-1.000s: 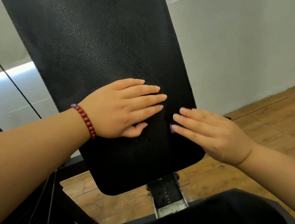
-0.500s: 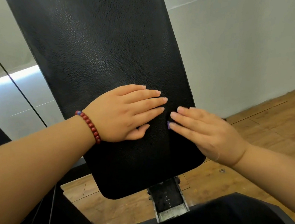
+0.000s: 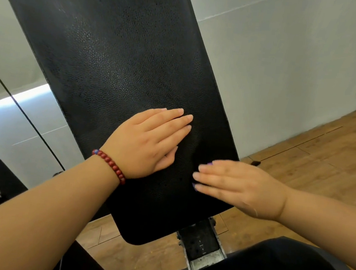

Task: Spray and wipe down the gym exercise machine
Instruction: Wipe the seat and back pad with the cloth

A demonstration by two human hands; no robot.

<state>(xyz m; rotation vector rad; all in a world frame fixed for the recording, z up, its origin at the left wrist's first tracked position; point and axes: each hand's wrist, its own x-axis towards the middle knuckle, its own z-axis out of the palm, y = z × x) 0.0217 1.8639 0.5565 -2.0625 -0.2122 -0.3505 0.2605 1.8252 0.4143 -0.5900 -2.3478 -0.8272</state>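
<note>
While two bare hands lie against it, the one black backrest pad (image 3: 117, 72) of the machine fills the middle of the view. Its long axis runs from its rounded lower end up and a little to the left, out past the top of the frame, and that narrower lower end points down toward the wooden floor (image 3: 325, 156). The left hand (image 3: 147, 144) rests flat on the lower half of the pad; its grip is not closed on anything, with four fingers straight and pressed side by side and the thumb tucked beneath them. One red bead bracelet (image 3: 111, 165) circles that wrist, at the pad's left edge. The right hand (image 3: 239, 188), blurred, lies at the pad's lower right edge, its fingers straight, close together and pointing left across the pad. Small purple flecks show at its fingertips, and I cannot tell what they are. Just below the pad's lower end stands one scuffed metal bracket (image 3: 202, 246). Behind the pad's right side is a pale wall (image 3: 291, 70), and one thin dark cable (image 3: 30, 122) slants to its left.
</note>
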